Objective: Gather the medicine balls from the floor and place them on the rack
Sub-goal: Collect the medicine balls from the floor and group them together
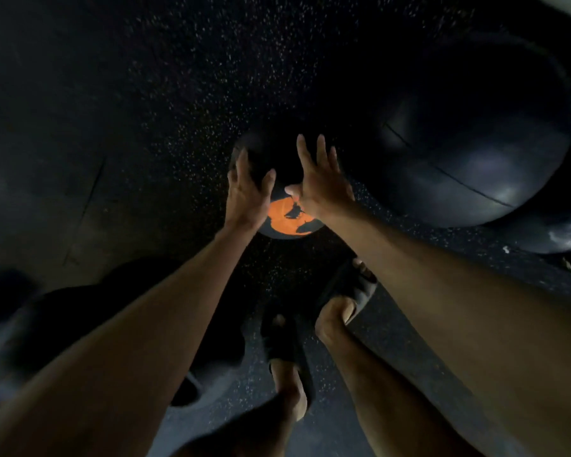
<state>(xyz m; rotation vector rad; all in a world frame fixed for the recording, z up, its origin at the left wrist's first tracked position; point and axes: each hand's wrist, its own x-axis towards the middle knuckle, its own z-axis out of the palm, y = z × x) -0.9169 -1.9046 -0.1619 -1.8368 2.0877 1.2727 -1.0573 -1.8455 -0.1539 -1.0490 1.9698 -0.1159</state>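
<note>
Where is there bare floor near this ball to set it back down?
Bare speckled floor lies left of the medicine ball and beyond it. Crowded on the right by the large dark ball, and on the near side by the feet and a dark round shape.

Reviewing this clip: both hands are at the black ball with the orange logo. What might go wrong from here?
1. The left hand and right hand rest straight fingers on the upper sides of the black medicine ball with orange logo, not under it; that grip may slip on lifting.
2. Open black slide sandals stand close by; a dropped ball could hit bare toes.
</note>
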